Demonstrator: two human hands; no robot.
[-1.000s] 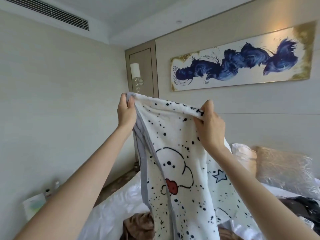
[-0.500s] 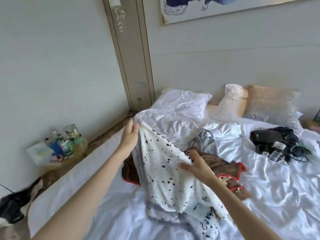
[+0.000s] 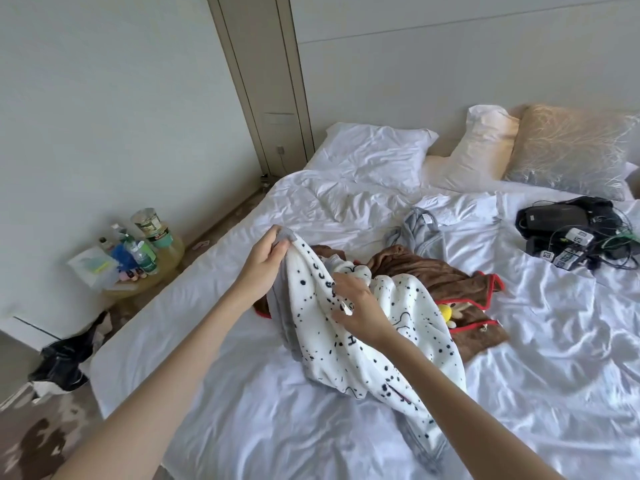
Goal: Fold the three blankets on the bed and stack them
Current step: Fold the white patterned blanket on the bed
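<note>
A white blanket with black spots (image 3: 374, 344) lies bunched on the white bed (image 3: 242, 410), partly over a brown blanket with red trim (image 3: 440, 271). A grey blanket (image 3: 420, 233) sits crumpled just beyond the brown one. My left hand (image 3: 265, 261) grips a grey-edged corner of the spotted blanket and lifts it a little above the bed. My right hand (image 3: 356, 306) pinches the same blanket's edge lower down, to the right. A small yellow toy (image 3: 446, 311) peeks out by the brown blanket.
Black bags, cables and small devices (image 3: 571, 233) lie on the bed's right side. Pillows (image 3: 485, 147) line the headboard. A low round table with bottles and a cup (image 3: 142, 254) stands left of the bed, with a dark bag (image 3: 62, 362) on the floor.
The spotted blanket, held high and spread a second ago, has come down onto the bed. Both hands dropped with it and moved closer together; the view tilted down.
</note>
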